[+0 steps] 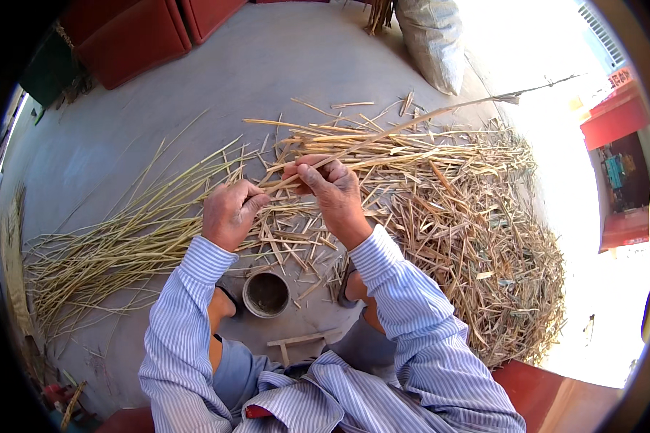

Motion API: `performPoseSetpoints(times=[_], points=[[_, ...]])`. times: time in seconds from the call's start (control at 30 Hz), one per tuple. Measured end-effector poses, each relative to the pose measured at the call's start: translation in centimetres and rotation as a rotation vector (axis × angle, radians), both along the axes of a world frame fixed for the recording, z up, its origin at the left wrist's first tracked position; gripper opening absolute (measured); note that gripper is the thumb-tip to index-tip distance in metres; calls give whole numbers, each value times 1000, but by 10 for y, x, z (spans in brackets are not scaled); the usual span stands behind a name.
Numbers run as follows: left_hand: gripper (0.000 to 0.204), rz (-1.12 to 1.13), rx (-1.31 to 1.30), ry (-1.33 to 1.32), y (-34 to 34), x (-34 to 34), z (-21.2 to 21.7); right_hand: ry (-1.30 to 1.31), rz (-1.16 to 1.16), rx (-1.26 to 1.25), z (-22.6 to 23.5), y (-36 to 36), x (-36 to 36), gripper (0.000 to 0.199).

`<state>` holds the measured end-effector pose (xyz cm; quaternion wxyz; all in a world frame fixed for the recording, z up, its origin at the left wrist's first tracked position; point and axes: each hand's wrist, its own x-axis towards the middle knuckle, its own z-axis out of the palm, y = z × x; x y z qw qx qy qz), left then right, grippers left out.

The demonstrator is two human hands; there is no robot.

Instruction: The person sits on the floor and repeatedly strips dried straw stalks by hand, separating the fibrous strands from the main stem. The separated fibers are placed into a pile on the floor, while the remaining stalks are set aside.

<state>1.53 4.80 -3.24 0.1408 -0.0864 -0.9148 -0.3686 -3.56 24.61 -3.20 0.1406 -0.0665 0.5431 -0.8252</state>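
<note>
Dry, matt straw-like stalks [383,155] on rough grey concrete floor [267,65]; striped cloth sleeves [404,289].

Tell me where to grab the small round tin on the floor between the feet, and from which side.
Probably take the round tin by its rim, from straight above: it stands upright with its mouth open. Stalk scraps crowd its far side, and feet flank it.
</note>
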Motion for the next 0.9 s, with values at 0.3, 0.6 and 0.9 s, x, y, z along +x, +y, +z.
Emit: performPoseSetpoints(times=[0.3, 0.6, 0.9], points=[[19, 29, -304, 259, 3, 6, 2, -96, -52, 99, -6, -11, -5, 29], [18, 70, -94, 58, -3, 3, 11, -99, 31, 81, -8, -24, 6, 30], [25, -85, 440, -382, -25, 7, 24, 163, 204, 5, -10, -16, 3, 20]])
